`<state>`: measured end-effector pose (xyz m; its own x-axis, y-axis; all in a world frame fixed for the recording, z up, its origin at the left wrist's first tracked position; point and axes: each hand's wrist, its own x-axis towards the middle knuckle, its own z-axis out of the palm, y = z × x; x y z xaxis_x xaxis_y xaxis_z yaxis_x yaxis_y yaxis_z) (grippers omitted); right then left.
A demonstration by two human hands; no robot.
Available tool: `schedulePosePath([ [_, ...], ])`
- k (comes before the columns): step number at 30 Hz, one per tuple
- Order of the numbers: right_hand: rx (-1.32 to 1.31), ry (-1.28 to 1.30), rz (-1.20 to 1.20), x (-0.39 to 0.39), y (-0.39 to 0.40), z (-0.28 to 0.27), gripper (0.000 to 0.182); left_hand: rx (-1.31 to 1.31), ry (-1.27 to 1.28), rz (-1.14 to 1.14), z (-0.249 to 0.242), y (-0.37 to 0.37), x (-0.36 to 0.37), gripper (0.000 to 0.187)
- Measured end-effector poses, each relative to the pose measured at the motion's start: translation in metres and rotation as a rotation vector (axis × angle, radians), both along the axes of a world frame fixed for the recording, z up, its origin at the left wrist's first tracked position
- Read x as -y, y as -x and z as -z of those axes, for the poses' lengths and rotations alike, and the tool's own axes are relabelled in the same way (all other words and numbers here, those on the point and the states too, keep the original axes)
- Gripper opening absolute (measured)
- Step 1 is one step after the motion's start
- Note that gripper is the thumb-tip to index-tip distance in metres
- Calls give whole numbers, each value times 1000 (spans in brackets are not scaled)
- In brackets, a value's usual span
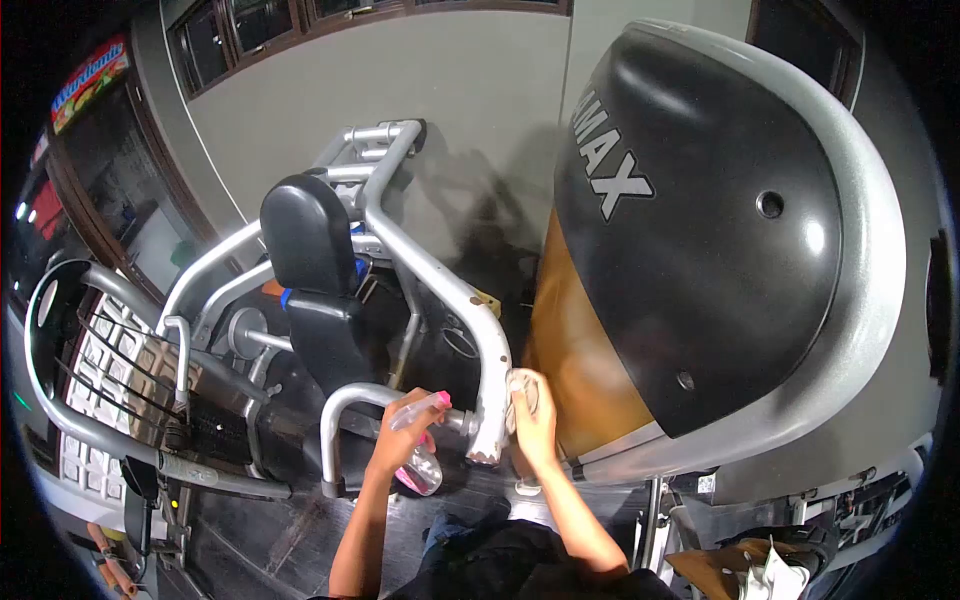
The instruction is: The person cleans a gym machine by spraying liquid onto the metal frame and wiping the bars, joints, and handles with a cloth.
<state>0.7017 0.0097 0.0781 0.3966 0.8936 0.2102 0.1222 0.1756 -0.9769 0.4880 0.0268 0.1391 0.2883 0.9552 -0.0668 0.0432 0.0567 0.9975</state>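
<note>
My left hand (405, 435) is wrapped round a clear spray bottle (424, 470) with a pink nozzle, held beside the lower end of a silver machine frame (490, 350). A pale cloth (519, 386) is in my right hand (535, 420), pressed against the right side of that silver tube, where some paint is chipped. The machine's black padded backrest (305, 225) and seat (330, 335) are to the left of my hands.
A large black and silver machine cover (720, 220) with a brown lower panel (580, 370) rises close on the right. At the left is a curved silver frame (110, 450). A brown bag (710, 568) with white cloth lies at the lower right.
</note>
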Motion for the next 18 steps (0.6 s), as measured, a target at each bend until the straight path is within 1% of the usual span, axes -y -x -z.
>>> schedulePosePath([
  [1,-96,50,-16,-10,-2,5,25,-7,3,0,0,0,1,29],
  [2,-156,77,-16,-18,-3,10,28,41,-15,-10,1,-1,2,30],
  [3,-156,78,-17,-19,-3,17,28,91,-32,-21,2,-3,3,30],
  [5,-470,121,-20,-15,-1,25,31,54,-28,-10,-1,-2,4,31],
  [6,-596,154,-90,-8,0,30,34,13,-24,5,-3,0,5,32],
  [7,-600,154,-92,3,4,34,34,9,-24,2,-4,-2,6,32],
  [9,-585,195,-75,30,17,41,34,-94,-90,0,-4,-7,9,32],
  [10,-565,194,-62,46,22,33,33,-100,-88,0,-3,-6,9,32],
  [11,-546,194,-47,59,28,28,33,-96,-90,11,-1,-5,9,27],
  [12,-509,131,-5,68,34,37,31,-90,-92,22,1,-4,9,23],
  [13,-516,132,-2,75,35,33,31,-97,-90,25,3,-4,9,23],
  [16,-227,86,-39,88,32,23,24,-38,-66,3,8,-4,9,26],
  [17,-231,84,-32,84,29,11,24,-39,-67,3,10,-3,9,24],
  [18,-29,22,-12,76,23,-3,23,-40,-67,2,11,-2,9,23],
])
